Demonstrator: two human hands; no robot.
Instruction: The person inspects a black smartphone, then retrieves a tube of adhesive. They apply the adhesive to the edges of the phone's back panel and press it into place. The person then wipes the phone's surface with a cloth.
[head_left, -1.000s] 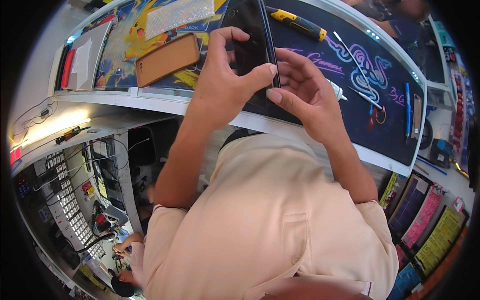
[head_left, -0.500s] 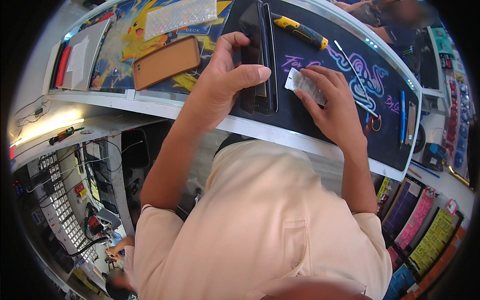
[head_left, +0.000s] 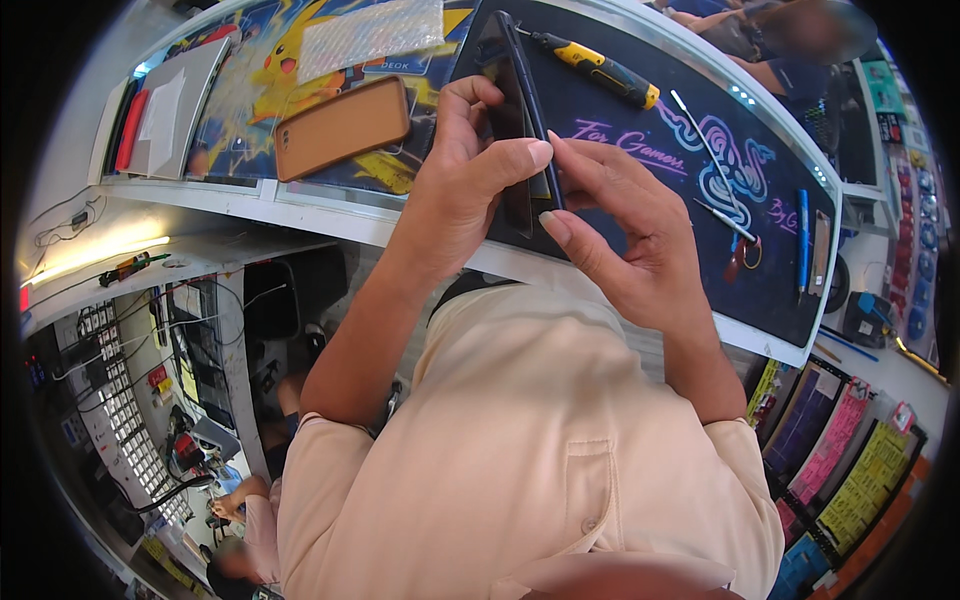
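Note:
My left hand (head_left: pixel 450 200) grips a black phone (head_left: pixel 518 70) held nearly upright on its long side, thumb across its edge. A dark panel along it seems parted from the body; I cannot tell how far. My right hand (head_left: pixel 640 240) has its fingertips pinched on the phone's right edge near the bottom. Beneath is a black mat (head_left: pixel 760 290) with a neon printed design. A yellow-and-black screwdriver (head_left: pixel 600 70) lies above my hands; a thin metal tool (head_left: pixel 708 135) and a blue pen-like tool (head_left: pixel 803 240) lie right. A brown case (head_left: pixel 340 125) lies left.
Bubble wrap (head_left: pixel 370 35) and a stack of flat items (head_left: pixel 170 110) sit on the counter's left. A lower bench (head_left: pixel 190 260) holds cables and tools. One person's arms (head_left: pixel 750 60) show beyond the counter, another person (head_left: pixel 245 550) at lower left. Racks (head_left: pixel 840 470) stand right.
Half a second ago my right hand held a small pale packet beside the phone; now its fingers are back on the phone's edge, and that packet is out of sight.

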